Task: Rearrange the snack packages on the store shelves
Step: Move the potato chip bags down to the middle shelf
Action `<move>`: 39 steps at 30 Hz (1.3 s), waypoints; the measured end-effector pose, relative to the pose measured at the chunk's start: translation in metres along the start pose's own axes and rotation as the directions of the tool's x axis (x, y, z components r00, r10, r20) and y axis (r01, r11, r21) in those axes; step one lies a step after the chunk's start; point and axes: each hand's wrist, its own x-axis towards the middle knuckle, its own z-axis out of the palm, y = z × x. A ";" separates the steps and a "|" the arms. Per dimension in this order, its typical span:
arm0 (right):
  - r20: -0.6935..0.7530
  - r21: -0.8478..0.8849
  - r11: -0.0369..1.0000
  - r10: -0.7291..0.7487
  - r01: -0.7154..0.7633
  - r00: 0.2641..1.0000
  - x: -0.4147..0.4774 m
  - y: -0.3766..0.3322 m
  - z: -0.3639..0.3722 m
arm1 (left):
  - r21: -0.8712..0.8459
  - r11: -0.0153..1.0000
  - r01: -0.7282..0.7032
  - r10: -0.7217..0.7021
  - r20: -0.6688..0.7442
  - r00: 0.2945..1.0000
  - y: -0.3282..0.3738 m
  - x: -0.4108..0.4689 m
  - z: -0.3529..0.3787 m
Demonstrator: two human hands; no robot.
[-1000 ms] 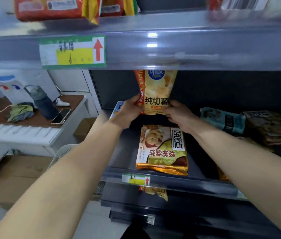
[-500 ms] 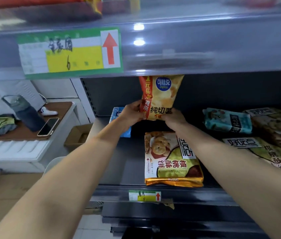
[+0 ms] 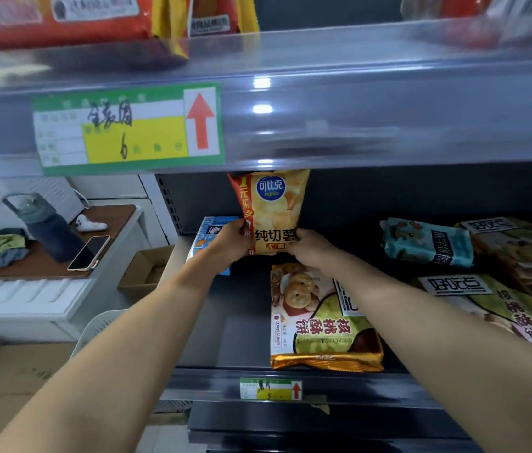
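Note:
A yellow potato chip bag [image 3: 271, 210] stands upright at the back of the dark middle shelf [image 3: 218, 335]. My left hand [image 3: 230, 243] grips its lower left corner and my right hand [image 3: 310, 248] grips its lower right corner. In front of it a green and gold biscuit pack [image 3: 323, 325] lies flat. A blue and white pack [image 3: 209, 237] sits behind my left hand, partly hidden. To the right lie a teal pack [image 3: 428, 241] and two more green biscuit packs [image 3: 503, 305].
The upper shelf edge [image 3: 356, 119] with a green and yellow price tag [image 3: 127, 129] hangs just above the chip bag; red packs [image 3: 62, 18] sit on it. At left a side table [image 3: 45, 263] holds a bottle, phone and cloth. Cardboard boxes stand on the floor.
Both hands stay on the chip bag's bottom corners, and the bag sits a little deeper on the shelf. My head has moved closer and tilted, so the shelves look larger.

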 end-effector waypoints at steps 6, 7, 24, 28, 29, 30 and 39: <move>-0.089 -0.088 0.996 0.026 -0.034 0.996 -0.014 -0.003 -0.017 | 0.100 0.995 0.007 0.010 -0.161 0.987 0.004 0.000 0.001; -0.131 -0.096 0.995 0.014 -0.027 0.991 -0.015 -0.004 -0.020 | 0.151 0.988 -0.002 0.035 -0.215 0.976 0.012 -0.005 0.000; -0.111 0.005 0.988 -0.155 0.156 0.982 -0.175 -0.009 -0.078 | 0.173 0.958 -0.229 0.248 -0.097 0.964 0.098 -0.176 0.051; -0.171 -0.013 0.978 -0.205 0.206 0.964 -0.247 0.016 -0.132 | 0.107 0.946 -0.306 0.307 0.010 0.952 0.140 -0.239 0.099; -0.192 -0.026 0.975 -0.221 0.220 0.956 -0.266 0.022 -0.148 | 0.108 0.936 -0.334 0.333 0.034 0.942 0.152 -0.254 0.112; -0.212 -0.048 0.971 -0.240 0.235 0.947 -0.284 0.027 -0.163 | 0.108 0.923 -0.370 0.366 0.050 0.929 0.164 -0.271 0.124; -0.419 -0.138 0.934 -0.357 0.329 0.835 -0.393 0.056 -0.284 | 0.078 0.785 -0.614 0.607 0.100 0.788 0.274 -0.370 0.199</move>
